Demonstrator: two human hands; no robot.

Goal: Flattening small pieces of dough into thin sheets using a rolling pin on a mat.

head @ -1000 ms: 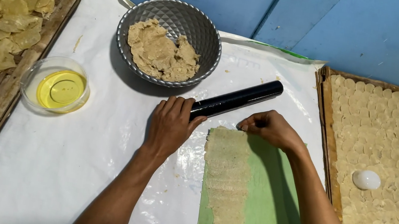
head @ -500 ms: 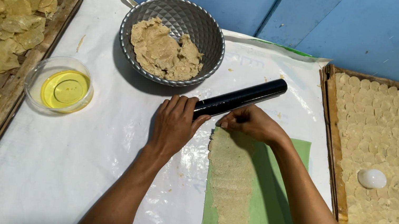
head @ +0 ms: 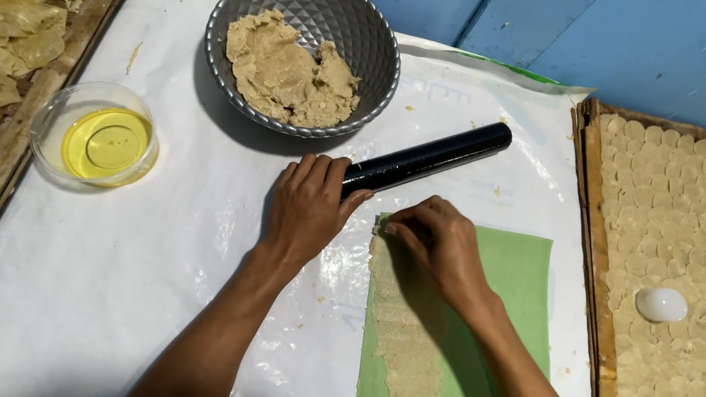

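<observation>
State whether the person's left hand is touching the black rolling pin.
Touching. The head view shows the left hand resting on the near end of the black rolling pin, with the fingers lying over it.

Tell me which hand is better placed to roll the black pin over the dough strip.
Probably the left hand: it already rests on the black rolling pin. The right hand pinches the top edge of the dough strip on the green sheet.

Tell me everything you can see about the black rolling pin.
The rolling pin is a smooth, glossy black cylinder with no handles, looking like plastic. It lies flat on the white sheet, angled up to the right, between the metal bowl and the green mat. The left hand covers its lower end.
</observation>
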